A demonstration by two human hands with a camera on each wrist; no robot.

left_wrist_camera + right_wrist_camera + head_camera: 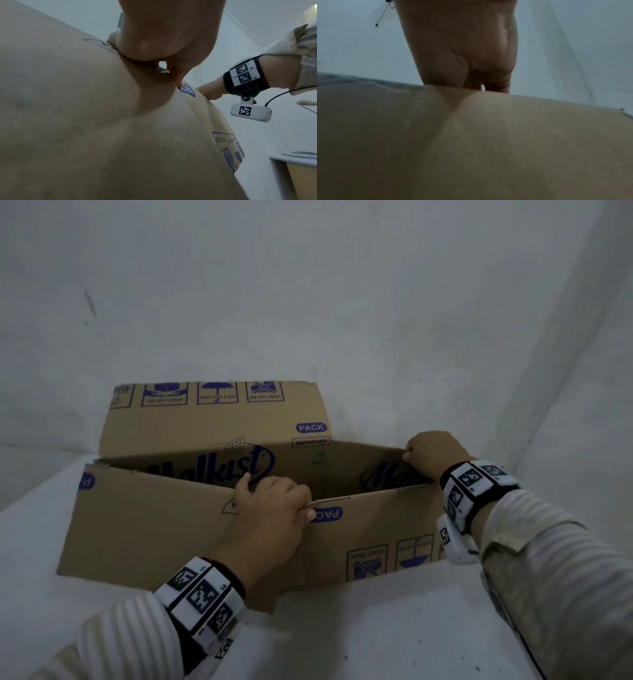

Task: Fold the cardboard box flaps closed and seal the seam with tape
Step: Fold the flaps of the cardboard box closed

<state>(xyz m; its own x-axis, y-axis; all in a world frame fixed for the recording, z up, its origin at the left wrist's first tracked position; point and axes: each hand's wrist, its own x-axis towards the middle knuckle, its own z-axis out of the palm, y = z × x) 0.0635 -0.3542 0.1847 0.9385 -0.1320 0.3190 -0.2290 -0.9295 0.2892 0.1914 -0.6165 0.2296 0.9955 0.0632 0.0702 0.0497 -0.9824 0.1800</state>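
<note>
A brown cardboard box [370,474] with blue print stands open on a white surface. Its far flap [212,419] stands upright at the back. The near flap [144,525] leans toward me, and my left hand [294,503] pinches its top edge near the middle, thumb on the outer face. The left wrist view shows that hand [164,69] curled over the cardboard edge [187,93]. My right hand [416,455] grips the top edge at the box's right end. In the right wrist view its fingers [498,86] hook over the cardboard [471,148]. No tape is in view.
The box sits on a white cloth-covered surface [394,628] in front of a white backdrop [308,302]. A thin black cable [529,655] runs down by my right sleeve. A white ledge [295,158] shows at the lower right of the left wrist view.
</note>
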